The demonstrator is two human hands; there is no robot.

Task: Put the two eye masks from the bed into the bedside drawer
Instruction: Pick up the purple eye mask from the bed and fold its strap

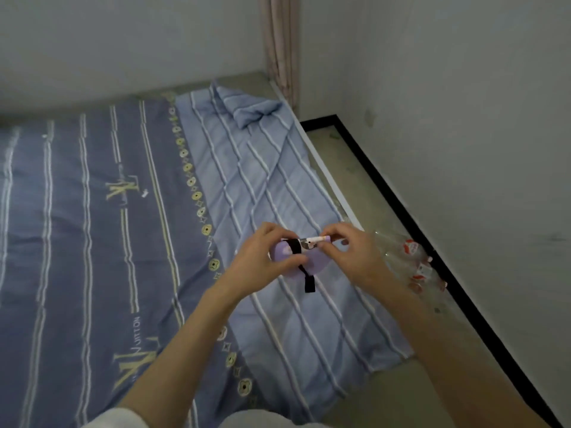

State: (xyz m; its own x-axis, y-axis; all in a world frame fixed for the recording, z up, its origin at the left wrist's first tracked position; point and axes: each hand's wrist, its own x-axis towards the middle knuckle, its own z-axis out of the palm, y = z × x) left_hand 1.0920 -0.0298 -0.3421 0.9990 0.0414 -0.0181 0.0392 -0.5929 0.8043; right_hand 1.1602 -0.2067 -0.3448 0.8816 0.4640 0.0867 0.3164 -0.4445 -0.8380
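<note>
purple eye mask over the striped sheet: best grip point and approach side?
Pinch the purple eye mask at its padded ends, coming in from both sides above, much as the left hand and right hand do now. It looks soft and flat, so a two-sided pinch should keep it spread. Avoid the black strap, which dangles loose below.
</note>
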